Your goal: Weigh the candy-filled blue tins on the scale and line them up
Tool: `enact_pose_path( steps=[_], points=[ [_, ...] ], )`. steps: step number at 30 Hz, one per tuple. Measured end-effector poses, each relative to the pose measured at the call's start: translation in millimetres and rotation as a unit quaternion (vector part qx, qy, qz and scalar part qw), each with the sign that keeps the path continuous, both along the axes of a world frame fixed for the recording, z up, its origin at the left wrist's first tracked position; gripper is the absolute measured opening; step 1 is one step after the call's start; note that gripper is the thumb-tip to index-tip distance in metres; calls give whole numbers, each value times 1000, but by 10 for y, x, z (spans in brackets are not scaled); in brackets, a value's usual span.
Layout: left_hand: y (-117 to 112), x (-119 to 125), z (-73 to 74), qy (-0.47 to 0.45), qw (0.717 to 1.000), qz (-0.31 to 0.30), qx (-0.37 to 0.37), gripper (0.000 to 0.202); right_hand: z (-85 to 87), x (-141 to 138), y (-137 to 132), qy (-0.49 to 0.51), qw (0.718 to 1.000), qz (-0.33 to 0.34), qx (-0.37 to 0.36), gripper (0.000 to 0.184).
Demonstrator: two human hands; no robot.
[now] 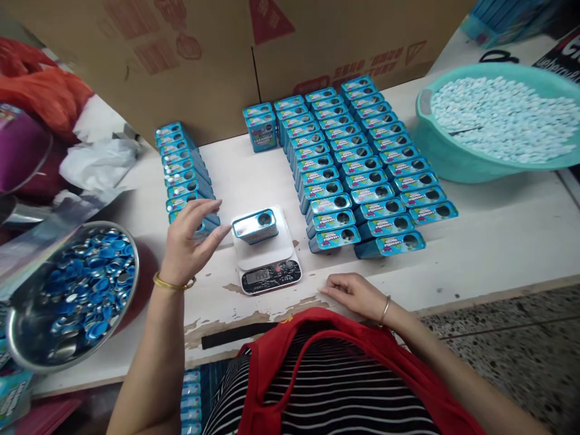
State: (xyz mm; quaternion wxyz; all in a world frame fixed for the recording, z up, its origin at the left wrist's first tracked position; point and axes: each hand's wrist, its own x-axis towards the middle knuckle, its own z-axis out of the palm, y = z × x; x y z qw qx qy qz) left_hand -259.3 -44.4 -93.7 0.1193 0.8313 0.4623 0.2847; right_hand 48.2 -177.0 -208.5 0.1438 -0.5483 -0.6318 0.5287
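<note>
A blue candy tin (255,225) stands upright on a small white kitchen scale (267,251). A round hole shows in its top, and the black display panel appears to read 1445. Just left of the tin, my left hand (190,235) is raised with thumb and fingers apart, holding nothing; its thumb tip comes close to the tin's edge. Behind those fingers runs a row of similar blue tins (179,172), partly hidden. My right hand (356,293) rests on the table near the front edge, right of the scale, fingers curled together with nothing visible in them.
Several columns of blue tins with round holes (335,163) stand right of the scale. A turquoise basin (471,160) holds pale blue candies. At left, a steel bowl (136,260) contains blue and silver caps. A cardboard box (217,72) forms the back wall.
</note>
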Motion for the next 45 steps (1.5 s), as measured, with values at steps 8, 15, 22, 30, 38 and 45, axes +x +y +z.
enact_pose_path(
  steps=[8,15,22,30,38,45],
  points=[
    [14,-23,-39,9,1000,13,-5,29,-18,14,-7,-6,1000,4,1,40],
    [33,113,-111,42,996,-56,-52,52,5,-6,11,-10,1000,10,-5,40],
    [429,332,-128,189,976,-95,-52,30,-15,-105,44,3,1000,-4,-24,38],
    [1880,808,-310,226,974,-7,-12,28,-102,-201,111,2,999,-41,-35,36],
    [1912,821,-281,202,979,14,29,29,-143,-162,78,37,997,-44,-49,39],
    [472,-243,56,199,979,16,52,24,-158,-91,3,48,998,-19,-44,43]
  ],
)
